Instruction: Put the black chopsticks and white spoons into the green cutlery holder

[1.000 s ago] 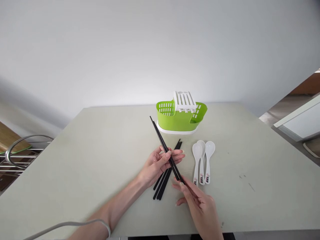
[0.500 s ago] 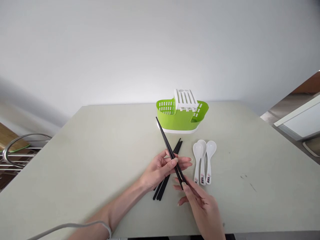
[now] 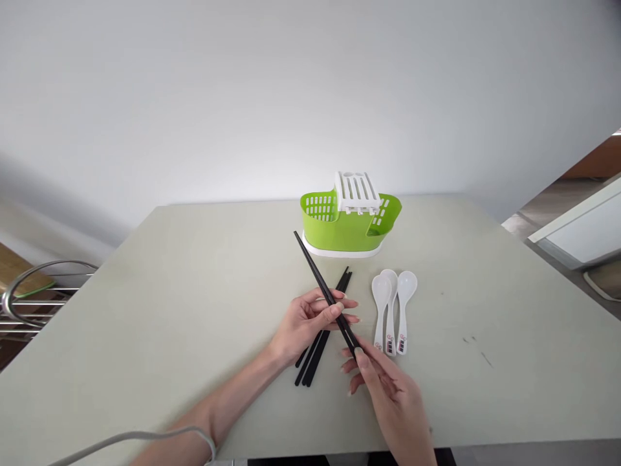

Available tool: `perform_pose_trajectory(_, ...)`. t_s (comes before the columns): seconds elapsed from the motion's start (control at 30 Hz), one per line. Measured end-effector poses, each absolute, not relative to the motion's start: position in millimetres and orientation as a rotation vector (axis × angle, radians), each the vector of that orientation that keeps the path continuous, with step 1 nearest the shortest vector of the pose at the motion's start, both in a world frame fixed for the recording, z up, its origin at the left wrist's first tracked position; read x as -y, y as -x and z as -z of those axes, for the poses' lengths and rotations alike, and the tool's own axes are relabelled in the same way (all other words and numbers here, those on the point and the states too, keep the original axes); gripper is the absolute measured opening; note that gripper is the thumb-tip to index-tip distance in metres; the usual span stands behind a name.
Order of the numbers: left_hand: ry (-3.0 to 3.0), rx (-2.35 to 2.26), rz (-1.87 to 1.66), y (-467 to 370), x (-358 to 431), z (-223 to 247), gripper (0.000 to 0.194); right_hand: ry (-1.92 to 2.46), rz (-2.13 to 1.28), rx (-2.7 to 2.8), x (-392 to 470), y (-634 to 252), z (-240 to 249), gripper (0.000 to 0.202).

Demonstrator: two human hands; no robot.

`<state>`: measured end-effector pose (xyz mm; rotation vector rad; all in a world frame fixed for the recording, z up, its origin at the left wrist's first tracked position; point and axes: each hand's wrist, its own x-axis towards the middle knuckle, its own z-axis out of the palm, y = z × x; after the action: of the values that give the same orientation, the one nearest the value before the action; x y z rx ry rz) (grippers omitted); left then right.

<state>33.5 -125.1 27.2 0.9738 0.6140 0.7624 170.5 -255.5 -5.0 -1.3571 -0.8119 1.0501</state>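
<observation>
A pair of black chopsticks slants above the table, thin tips pointing up and left toward the basket. My left hand pinches the pair around its middle, thumb on top. Lower down, my right hand grips the thick ends between thumb and fingers. More black chopsticks lie on the table beneath, partly hidden by my left hand. To the right, three white spoons lie side by side, bowls away from me. Behind stands a green basket with a white slatted piece over its middle.
The pale table runs back to a white wall. A metal wire rack stands off the left edge. A grey cable crosses my left forearm. White furniture is beyond the right edge.
The held chopsticks' tips have swung slightly left, and their thick ends now sit closer together. Both hands keep their hold. The whole view has shifted a little.
</observation>
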Motion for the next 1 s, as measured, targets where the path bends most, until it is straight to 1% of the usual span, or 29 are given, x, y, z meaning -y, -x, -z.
perform_pose_trajectory(0.13,-0.96,-0.633,-0.793,-33,125,-26,0.039,1.367,-1.007,0.826,256,-171,7,0.047)
perform_pose_trajectory(0.33,-0.964,-0.639,-0.782,-33,125,-25,0.04,1.425,-0.966,0.91,255,-174,0,0.039)
perform_pose_trajectory(0.4,-0.995,-0.657,-0.779,-33,124,-26,0.041,1.411,-0.962,0.934,255,-176,0,0.039)
perform_pose_trajectory(0.53,-1.099,-0.742,-0.838,-29,118,-29,0.048,1.402,-0.962,0.943,255,-178,2,0.039)
perform_pose_trajectory(0.67,-1.298,-0.907,-0.925,-23,111,-31,0.048,1.407,-0.988,0.935,257,-178,7,0.038)
perform_pose_trajectory(0.87,-1.25,-0.916,-0.928,-16,99,-30,0.056,1.397,-0.997,0.877,258,-175,4,0.041)
perform_pose_trajectory(1.0,-1.239,-0.903,-0.929,-14,95,-26,0.056,1.387,-0.992,0.868,257,-173,0,0.041)
